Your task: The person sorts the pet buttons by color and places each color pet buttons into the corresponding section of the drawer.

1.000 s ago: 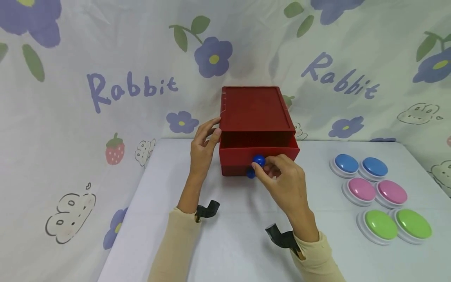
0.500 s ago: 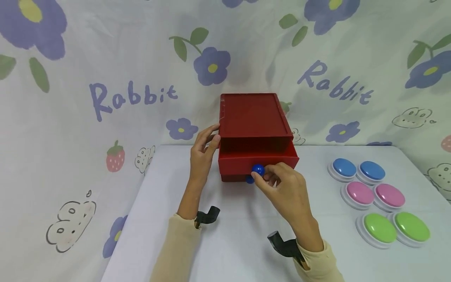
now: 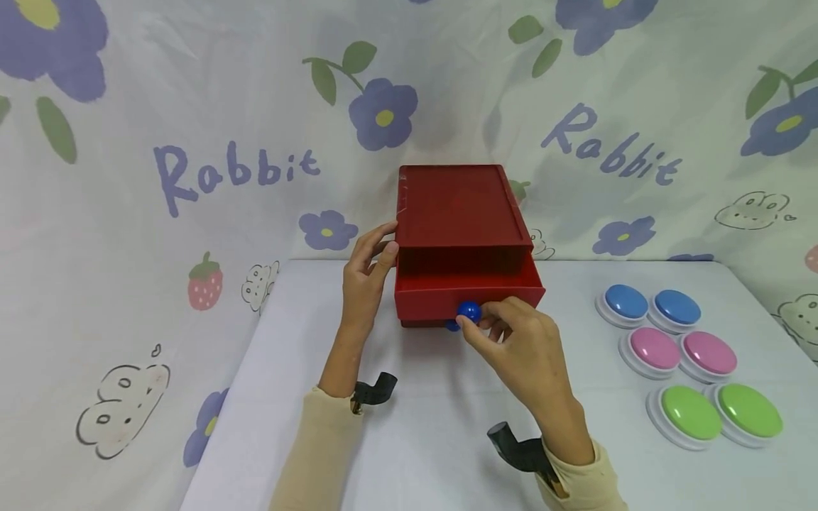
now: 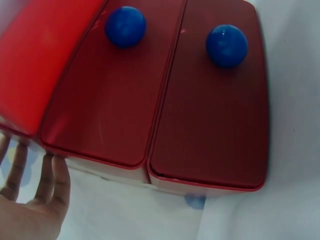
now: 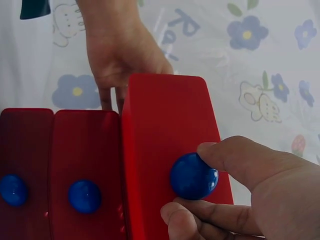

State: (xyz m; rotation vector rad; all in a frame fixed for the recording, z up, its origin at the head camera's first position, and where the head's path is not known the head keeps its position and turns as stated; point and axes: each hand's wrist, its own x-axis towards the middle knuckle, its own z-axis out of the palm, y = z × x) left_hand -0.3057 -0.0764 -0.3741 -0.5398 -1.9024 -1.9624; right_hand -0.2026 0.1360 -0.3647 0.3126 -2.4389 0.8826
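A red drawer cabinet (image 3: 460, 206) stands at the back of the white table. Its top drawer (image 3: 434, 304) is pulled partway out, and the visible part of its inside holds nothing. My right hand (image 3: 520, 351) pinches that drawer's round blue knob (image 5: 190, 176) between thumb and fingers. With fingers extended, my left hand (image 3: 363, 291) touches the cabinet's left side. Two lower drawers sit closed, each with a blue knob: the middle knob (image 4: 125, 26) and the bottom knob (image 4: 227, 46) show in the left wrist view.
To the right on the table (image 3: 409, 440) are pairs of round push buttons: blue (image 3: 626, 301), pink (image 3: 655, 348) and green (image 3: 690, 411). Behind the cabinet hangs a white cloth (image 3: 255, 85) with flowers and "Rabbit" lettering.
The top drawer has come further out toward me, with my right hand still on its knob. My left hand has stayed at the cabinet's side. The head view has tilted slightly.
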